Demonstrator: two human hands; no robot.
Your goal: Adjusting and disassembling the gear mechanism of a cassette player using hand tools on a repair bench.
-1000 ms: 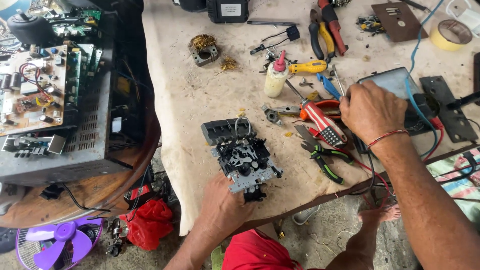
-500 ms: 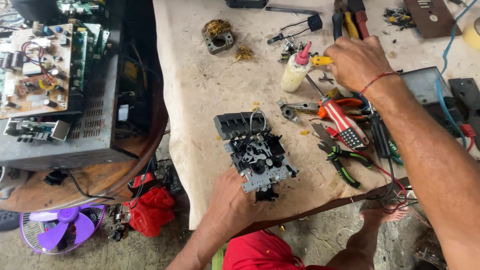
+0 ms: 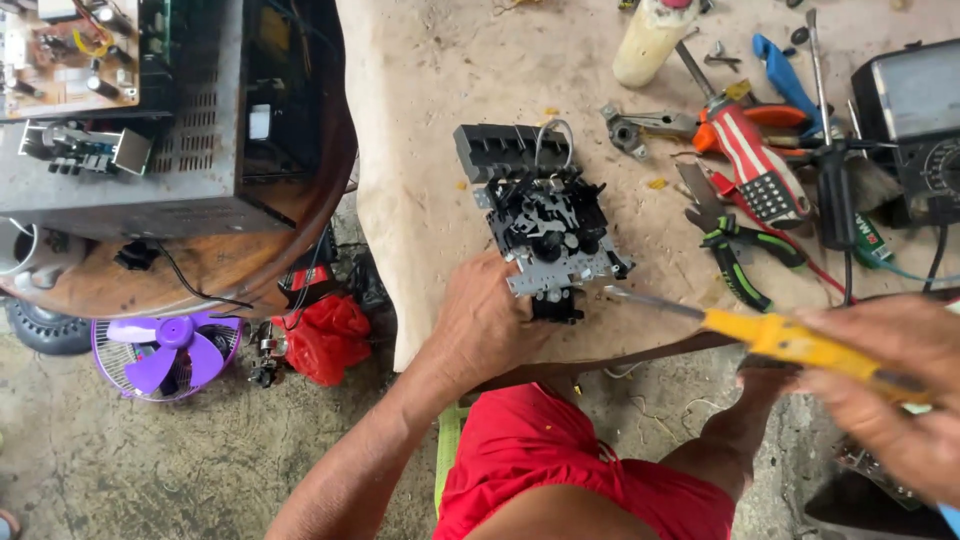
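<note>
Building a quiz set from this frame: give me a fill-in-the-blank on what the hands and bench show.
1. The right hand holds a screwdriver whose handle is ____ in colour.
2. The left hand rests against the black cassette deck mechanism, which lies on the ____.
3. On the floor, left of the red bag, lies a small ____ fan.
4. The green-handled pliers lie ____ of the mechanism in the picture.

Missing words: yellow; workbench; purple; right
</note>
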